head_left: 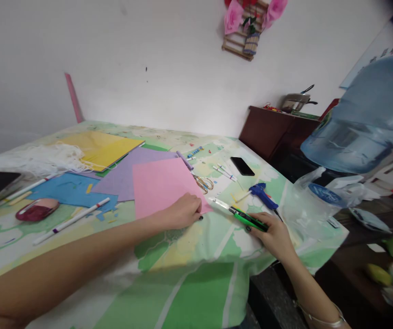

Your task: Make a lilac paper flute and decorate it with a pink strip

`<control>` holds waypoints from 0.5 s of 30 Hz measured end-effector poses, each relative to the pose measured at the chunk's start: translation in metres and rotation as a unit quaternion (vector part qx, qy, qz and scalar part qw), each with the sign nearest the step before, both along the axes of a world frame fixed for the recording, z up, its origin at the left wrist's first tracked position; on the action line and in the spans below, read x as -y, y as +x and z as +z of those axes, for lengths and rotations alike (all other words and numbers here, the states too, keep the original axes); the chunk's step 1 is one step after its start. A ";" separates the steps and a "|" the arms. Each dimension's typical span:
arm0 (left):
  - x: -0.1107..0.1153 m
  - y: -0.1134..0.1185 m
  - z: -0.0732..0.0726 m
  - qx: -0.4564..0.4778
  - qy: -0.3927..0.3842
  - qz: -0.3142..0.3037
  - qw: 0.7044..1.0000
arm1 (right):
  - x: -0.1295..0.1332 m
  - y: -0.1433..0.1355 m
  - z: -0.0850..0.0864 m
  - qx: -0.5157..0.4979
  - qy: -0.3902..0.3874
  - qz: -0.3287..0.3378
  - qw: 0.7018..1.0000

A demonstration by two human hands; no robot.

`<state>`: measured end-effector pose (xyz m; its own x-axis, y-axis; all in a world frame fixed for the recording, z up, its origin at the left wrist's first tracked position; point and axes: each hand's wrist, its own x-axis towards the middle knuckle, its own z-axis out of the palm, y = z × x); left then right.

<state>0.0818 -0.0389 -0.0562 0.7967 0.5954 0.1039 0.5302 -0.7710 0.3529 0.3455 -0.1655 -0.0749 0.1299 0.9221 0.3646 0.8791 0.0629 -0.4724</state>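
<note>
A sheet of pink paper (160, 183) lies on top of a purple sheet (121, 176). My left hand (185, 211), fingers curled together, grips the pink sheet near its right corner. To the right, my right hand (273, 233) is closed around a green utility knife (249, 220), whose blade end points left toward that corner. The tip of the knife is close to the paper; I cannot tell if they touch. Gold-handled scissors (205, 183) rest just beyond the pink sheet, their blades partly hidden. Past the knife sits a blue glue gun (264, 195).
Yellow sheets (110, 148), blue paper (73, 189) with scraps, and a pink-and-red mouse-shaped object (37, 209) occupy the left. White markers (224, 172) and a black phone (242, 166) lie farther back. A plastic bag (306, 210) covers the right edge near a large water bottle (360, 128).
</note>
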 end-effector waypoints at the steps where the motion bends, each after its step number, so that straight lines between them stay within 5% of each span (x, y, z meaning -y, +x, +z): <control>1: 0.001 -0.001 -0.001 0.006 -0.010 -0.002 1.000 | 0.000 0.000 0.002 0.000 0.000 0.005 1.000; 10: -0.002 -0.011 -0.004 0.135 -0.067 -0.044 0.988 | -0.014 -0.009 0.011 0.049 -0.005 0.043 0.998; 15: -0.005 -0.012 -0.001 0.181 -0.070 0.006 0.981 | -0.025 -0.017 0.023 0.075 -0.051 0.093 0.992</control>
<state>0.0697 -0.0336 -0.0575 0.7162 0.6325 0.2949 0.3589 -0.6963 0.6216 0.3281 -0.1403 -0.0522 -0.0941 0.9580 0.2708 0.9181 0.1887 -0.3486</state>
